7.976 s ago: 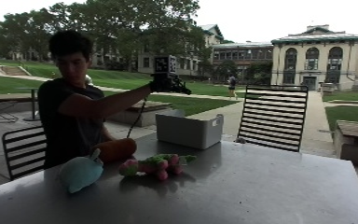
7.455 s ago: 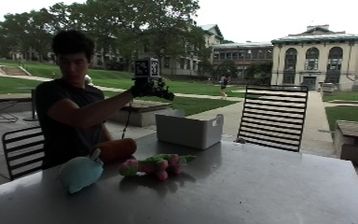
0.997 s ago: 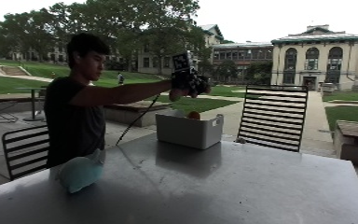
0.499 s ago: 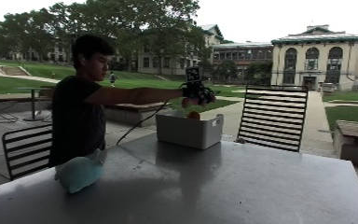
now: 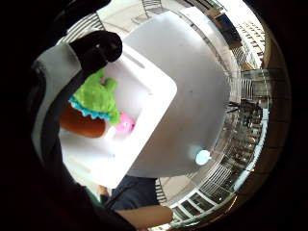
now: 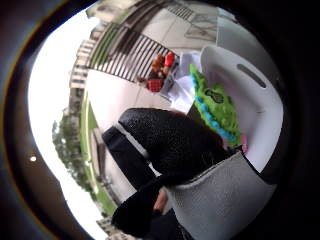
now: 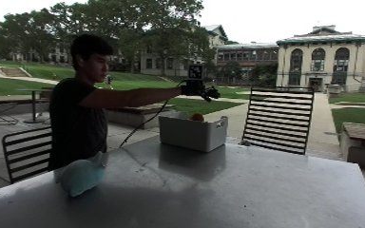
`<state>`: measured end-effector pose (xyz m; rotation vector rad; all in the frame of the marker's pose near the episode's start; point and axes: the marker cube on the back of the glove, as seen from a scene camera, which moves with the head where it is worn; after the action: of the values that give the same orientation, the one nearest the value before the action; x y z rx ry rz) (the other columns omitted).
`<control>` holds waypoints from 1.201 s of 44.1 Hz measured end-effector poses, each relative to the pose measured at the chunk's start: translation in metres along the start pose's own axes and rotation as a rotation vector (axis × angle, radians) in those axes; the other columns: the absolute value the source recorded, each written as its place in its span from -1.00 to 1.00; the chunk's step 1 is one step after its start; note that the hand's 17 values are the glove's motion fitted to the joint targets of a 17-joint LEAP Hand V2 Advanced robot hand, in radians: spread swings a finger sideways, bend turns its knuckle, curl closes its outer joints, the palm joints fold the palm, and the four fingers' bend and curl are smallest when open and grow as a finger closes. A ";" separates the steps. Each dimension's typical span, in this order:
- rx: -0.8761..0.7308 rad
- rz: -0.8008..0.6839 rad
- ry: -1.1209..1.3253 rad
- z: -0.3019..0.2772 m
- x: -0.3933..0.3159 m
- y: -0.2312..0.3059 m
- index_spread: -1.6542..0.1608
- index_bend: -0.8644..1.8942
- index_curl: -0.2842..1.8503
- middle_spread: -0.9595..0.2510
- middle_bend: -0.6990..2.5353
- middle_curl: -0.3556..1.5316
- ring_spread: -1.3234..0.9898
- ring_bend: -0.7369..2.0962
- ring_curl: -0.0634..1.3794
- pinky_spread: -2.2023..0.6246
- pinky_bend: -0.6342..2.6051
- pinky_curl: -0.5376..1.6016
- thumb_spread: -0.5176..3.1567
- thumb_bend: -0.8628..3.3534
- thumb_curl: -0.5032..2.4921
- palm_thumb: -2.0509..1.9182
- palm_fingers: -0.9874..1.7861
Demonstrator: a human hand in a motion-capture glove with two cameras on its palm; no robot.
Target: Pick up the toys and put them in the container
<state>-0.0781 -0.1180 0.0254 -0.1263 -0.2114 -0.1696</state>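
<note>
Toys (image 5: 98,103) in white container (image 7: 192,133), gloved rt hand (image 7: 198,89) above, grip relaxed, empty.

No readable text, labels, brands, numbers or signs anywhere: none on the white container (image 7: 192,133), the toys inside it, the table (image 7: 245,190), or the far buildings.

overcast daylight | bright sky | dim foreground | soft shadows | palm-view edges warped
</note>
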 end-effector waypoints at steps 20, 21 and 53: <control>0.040 0.014 0.246 -0.038 0.107 0.148 0.49 -0.29 -0.53 0.54 -0.40 -0.11 0.09 -0.10 -0.57 0.54 0.10 -0.18 -0.15 -0.63 -0.48 -0.03 -0.36; 0.048 0.061 0.260 -0.040 0.122 0.155 0.50 -0.29 -0.53 0.54 -0.39 -0.11 0.09 -0.10 -0.57 0.54 0.09 -0.18 -0.14 -0.63 -0.48 -0.03 -0.36; -0.010 0.537 0.324 0.053 0.419 0.347 0.49 -0.33 -0.60 0.40 -0.33 -0.12 0.14 -0.13 -0.56 0.54 0.20 -0.14 -0.15 -0.63 -0.54 -0.02 -0.32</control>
<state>0.3779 0.1647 0.1318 -0.1590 0.1503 0.3431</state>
